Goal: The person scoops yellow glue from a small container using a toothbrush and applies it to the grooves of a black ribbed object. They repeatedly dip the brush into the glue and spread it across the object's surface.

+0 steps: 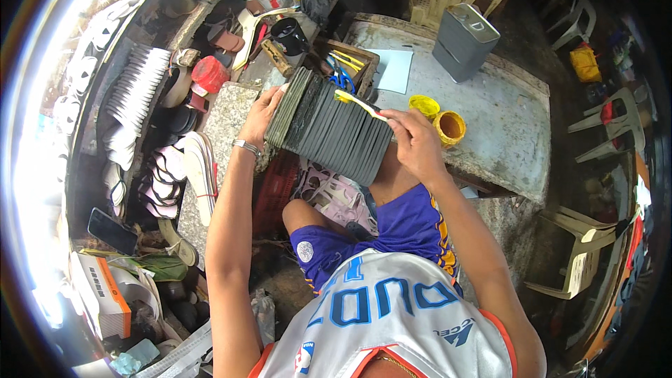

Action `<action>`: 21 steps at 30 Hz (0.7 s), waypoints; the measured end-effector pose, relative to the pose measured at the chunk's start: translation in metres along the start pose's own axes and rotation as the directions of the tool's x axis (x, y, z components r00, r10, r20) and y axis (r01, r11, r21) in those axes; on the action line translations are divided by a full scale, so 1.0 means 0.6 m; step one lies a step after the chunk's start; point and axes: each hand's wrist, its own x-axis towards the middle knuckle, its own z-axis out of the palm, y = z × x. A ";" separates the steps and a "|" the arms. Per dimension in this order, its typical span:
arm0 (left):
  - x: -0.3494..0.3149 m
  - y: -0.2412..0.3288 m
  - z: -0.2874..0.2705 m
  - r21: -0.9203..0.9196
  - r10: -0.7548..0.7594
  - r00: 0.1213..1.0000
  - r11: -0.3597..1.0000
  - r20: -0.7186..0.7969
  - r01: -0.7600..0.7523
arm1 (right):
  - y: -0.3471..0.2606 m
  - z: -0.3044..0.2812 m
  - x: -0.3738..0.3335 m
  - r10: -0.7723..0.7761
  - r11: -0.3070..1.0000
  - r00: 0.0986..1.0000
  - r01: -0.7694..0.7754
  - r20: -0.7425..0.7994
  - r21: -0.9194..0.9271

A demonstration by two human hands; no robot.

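A long stack of thin dark grey sheets point(336, 133), set on edge side by side, lies across above my knees; its left end is lighter and greenish. My left hand point(263, 117) grips that left end, with some fingers hidden behind it. In my right hand point(418, 141) is a slim brush point(365, 106) like a toothbrush, pale-handled with a yellow-smeared head. The brush head is at the stack's upper edge; I cannot tell whether it touches. Two yellow-coated open tubs, one point(424, 106) behind the other point(449, 127), stand just beyond my right hand.
A tall grey metal can point(465, 42) and a pale sheet of paper point(392, 71) are on the worn table point(514, 108). Blue-handled scissors point(341, 77) sit in a wooden tray. Left are a red-lidded container point(210, 74), stacked white soles point(138, 84) and a phone point(113, 231).
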 end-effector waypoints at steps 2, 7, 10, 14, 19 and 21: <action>0.003 -0.004 -0.003 -0.014 0.002 1.000 1.000 0.011 -0.002 | 0.000 0.019 0.014 -0.011 0.999 1.000 0.010 -0.025 -0.049; 0.004 -0.014 -0.006 -0.028 0.005 1.000 1.000 -0.013 -0.006 | -0.001 0.039 0.036 -0.023 0.994 0.997 0.014 -0.078 -0.110; 0.009 -0.016 -0.006 0.052 0.067 0.997 0.997 -0.035 -0.065 | -0.022 0.037 0.002 -0.090 0.986 0.995 0.097 0.051 -0.139; 0.014 -0.013 -0.005 0.075 0.024 0.999 0.997 -0.048 -0.020 | -0.067 0.029 -0.064 -0.290 0.947 0.941 0.309 0.172 -0.092; 0.001 -0.006 0.000 0.051 0.036 0.999 0.998 -0.041 -0.034 | -0.060 0.011 -0.029 -0.242 0.952 0.967 0.253 0.081 -0.174; -0.002 -0.003 0.001 0.067 0.042 0.998 0.997 -0.055 -0.039 | -0.038 0.002 0.006 -0.165 0.965 0.986 0.153 -0.039 -0.215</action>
